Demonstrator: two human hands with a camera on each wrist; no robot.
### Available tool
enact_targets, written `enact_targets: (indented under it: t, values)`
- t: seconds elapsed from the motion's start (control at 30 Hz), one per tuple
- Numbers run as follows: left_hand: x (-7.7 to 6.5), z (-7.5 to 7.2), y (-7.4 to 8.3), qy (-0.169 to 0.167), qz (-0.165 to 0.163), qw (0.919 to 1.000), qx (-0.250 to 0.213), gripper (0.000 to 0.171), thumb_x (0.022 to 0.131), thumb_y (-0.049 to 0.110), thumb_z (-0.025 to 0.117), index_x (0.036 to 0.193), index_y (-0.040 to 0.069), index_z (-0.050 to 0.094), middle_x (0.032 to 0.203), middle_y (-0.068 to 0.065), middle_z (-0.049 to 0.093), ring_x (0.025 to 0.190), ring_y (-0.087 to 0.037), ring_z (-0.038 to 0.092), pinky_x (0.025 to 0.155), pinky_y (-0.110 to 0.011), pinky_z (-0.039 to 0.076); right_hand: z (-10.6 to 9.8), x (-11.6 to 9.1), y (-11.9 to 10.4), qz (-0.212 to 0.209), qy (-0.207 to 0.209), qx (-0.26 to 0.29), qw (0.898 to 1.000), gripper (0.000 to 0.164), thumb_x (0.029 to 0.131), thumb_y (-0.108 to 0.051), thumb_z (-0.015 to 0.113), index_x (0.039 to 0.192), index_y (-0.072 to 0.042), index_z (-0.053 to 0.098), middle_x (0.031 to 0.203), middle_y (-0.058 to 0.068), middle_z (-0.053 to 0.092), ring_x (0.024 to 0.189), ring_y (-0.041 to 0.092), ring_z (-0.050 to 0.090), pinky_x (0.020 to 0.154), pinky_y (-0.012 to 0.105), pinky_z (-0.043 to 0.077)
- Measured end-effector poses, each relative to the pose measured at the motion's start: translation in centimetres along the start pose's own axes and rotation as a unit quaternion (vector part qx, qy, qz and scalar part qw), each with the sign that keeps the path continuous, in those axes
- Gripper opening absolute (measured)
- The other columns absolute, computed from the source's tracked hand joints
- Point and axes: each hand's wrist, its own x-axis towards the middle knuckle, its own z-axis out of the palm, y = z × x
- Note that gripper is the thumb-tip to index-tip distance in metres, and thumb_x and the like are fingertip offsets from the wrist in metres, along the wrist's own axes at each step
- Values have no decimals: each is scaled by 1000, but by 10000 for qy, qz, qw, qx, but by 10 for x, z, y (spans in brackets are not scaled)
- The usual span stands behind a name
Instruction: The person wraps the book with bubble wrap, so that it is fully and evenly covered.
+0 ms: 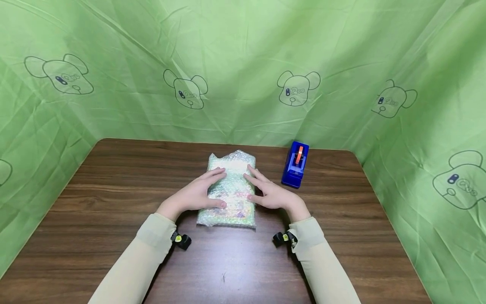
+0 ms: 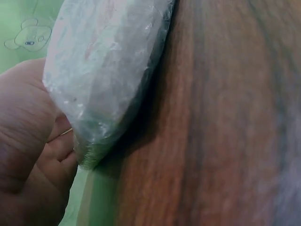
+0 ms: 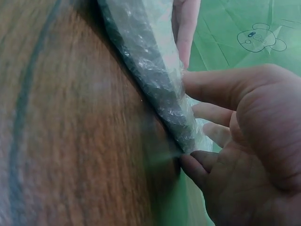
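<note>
A flat, rectangular package in clear bubble wrap (image 1: 234,181) lies on the table, with pale green and some pink showing through. My left hand (image 1: 193,193) rests along its left side, fingers and thumb spread over the top. From the right, my right hand (image 1: 276,195) touches the package with spread fingertips, its thumb also on top. In the left wrist view the wrapped package (image 2: 108,70) sits against my palm. The right wrist view shows the package's edge (image 3: 150,70) with the lower fingers of my right hand (image 3: 258,127) at its side.
A blue tape-dispenser-like device (image 1: 292,175) with an orange part stands to the right of the package, near the back. Brown wood-grain table (image 1: 114,185) surrounds them. Green cloth (image 1: 243,50) with printed bear heads hangs behind and at both sides.
</note>
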Motion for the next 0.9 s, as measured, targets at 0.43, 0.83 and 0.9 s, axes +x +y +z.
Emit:
enact_targets:
  t: [0.43, 0.83, 0.9]
  values:
    - [-5, -1, 1, -392, 40, 9991, 126, 110, 92, 66, 81, 174, 14, 29, 183, -3, 15, 168, -33, 10, 133, -60, 20, -1, -4, -1, -21, 228, -138, 9996, 74, 111, -27, 65, 173, -8, 30, 184, 11, 2, 168, 36, 10, 133, 57, 23]
    - [-4, -1, 7, -526, 38, 9983, 253, 125, 84, 69, 87, 175, 11, 24, 184, -5, 10, 169, -28, 4, 135, -55, 13, -12, -24, -23, 197, 713, -886, 9933, 68, 108, -25, 70, 165, 2, 43, 173, 22, 38, 158, 40, 39, 128, 56, 37]
    - [-5, 1, 8, -517, 24, 9984, 243, 125, 84, 68, 87, 175, 11, 24, 184, -5, 10, 169, -28, 4, 135, -55, 12, -19, -34, -25, 108, 959, -902, 9912, 66, 107, -24, 73, 162, 2, 48, 166, 23, 48, 154, 40, 46, 126, 56, 40]
